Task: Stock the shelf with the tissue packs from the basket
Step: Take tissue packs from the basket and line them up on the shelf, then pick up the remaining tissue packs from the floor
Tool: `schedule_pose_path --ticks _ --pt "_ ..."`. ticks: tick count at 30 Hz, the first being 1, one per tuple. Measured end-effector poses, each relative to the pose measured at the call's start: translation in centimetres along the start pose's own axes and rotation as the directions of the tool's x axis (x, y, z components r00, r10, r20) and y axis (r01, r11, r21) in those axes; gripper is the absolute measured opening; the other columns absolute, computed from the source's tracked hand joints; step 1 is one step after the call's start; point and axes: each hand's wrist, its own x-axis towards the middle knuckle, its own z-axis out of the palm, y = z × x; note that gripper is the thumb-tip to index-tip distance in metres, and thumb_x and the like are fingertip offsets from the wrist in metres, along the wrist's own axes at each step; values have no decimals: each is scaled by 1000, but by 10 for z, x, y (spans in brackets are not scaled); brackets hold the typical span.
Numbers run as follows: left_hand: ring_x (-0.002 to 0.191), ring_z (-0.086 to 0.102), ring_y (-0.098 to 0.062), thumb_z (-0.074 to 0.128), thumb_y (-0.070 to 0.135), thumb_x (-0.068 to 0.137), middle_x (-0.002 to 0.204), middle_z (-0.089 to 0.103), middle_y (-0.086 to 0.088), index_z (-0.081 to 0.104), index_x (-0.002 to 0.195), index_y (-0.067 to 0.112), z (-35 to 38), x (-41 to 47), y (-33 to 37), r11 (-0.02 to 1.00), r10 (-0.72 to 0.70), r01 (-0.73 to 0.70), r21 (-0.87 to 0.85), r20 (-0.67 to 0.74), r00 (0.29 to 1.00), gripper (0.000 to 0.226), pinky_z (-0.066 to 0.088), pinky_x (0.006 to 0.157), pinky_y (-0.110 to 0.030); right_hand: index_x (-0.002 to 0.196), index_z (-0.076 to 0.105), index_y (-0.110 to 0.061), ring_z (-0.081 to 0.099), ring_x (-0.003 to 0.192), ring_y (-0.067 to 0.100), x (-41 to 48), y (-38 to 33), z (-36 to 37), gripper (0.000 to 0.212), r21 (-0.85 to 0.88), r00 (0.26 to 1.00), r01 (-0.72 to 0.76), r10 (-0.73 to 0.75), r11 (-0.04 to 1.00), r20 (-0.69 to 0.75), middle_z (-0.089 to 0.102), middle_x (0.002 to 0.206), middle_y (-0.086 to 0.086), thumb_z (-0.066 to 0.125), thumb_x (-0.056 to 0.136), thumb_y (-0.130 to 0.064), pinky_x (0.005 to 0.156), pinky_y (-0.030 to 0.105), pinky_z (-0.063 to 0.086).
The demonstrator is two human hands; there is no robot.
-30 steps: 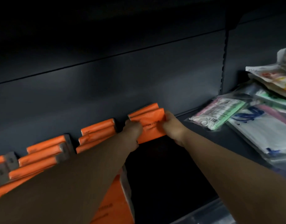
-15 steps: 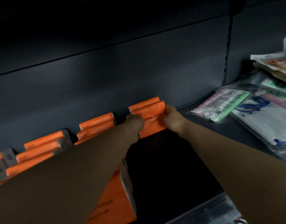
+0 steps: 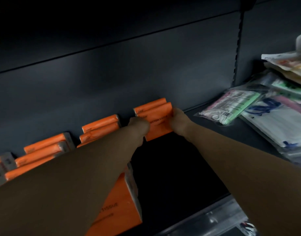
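Note:
An orange tissue pack (image 3: 159,123) stands upright near the back wall of a dark shelf (image 3: 177,164), just in front of another orange pack (image 3: 150,103). My left hand (image 3: 138,127) grips its left edge and my right hand (image 3: 179,120) grips its right edge. Further orange packs stand in rows to the left (image 3: 100,126), (image 3: 46,147), partly hidden by my left forearm. One larger orange pack (image 3: 115,210) lies near the shelf front under that arm. The basket is out of sight.
Flat clear bags with green, pink and white contents (image 3: 229,108) are piled on the shelf's right side, up to the right edge (image 3: 285,123). A slotted upright (image 3: 238,45) divides the back panel. A clear plastic price strip (image 3: 219,217) runs along the front edge.
Both hands have stayed on the orange pack, which now stands a little closer against the pack behind it. The view has shifted slightly.

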Motion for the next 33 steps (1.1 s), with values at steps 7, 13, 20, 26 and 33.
schedule_pose_path --ticks 7,13,20,26,33 --pt "106 45 -19 31 8 103 137 48 -16 39 140 -3 -12 -12 14 999 55 -55 2 -1 999 39 43 83 -27 144 29 -6 36 132 34 -11 -9 -9 54 -175 997 51 -61 983 -52 31 144 20 46 96 -20 108 34 28" --pt "104 49 -24 42 10 97 129 53 -16 38 137 -3 -22 -30 19 983 119 -119 142 5 993 42 44 82 -32 148 24 -11 24 141 32 -24 -20 -18 62 -346 980 128 -171 930 -97 24 152 13 47 96 -34 115 46 23" --pt "121 50 -33 46 11 92 137 47 -18 42 135 3 -31 -62 25 846 364 -308 436 -48 930 44 42 90 -30 149 22 -21 13 145 25 -54 -28 -28 59 -494 960 185 -263 849 -94 18 156 4 43 96 -38 117 47 16" --pt "142 26 -28 48 14 93 154 25 -14 23 150 10 -35 -97 17 639 533 -464 614 82 842 62 23 117 -33 150 18 -23 2 148 23 -92 -31 -38 61 -617 947 196 -311 762 -82 11 160 2 39 96 -40 118 46 7" --pt "148 9 -28 48 23 93 158 21 -6 26 149 18 -34 -146 -3 353 689 -533 769 172 704 61 7 119 -49 150 18 -23 -1 148 24 -147 -31 -52 60 -708 935 202 -349 677 -67 10 160 4 37 97 -41 118 49 3"
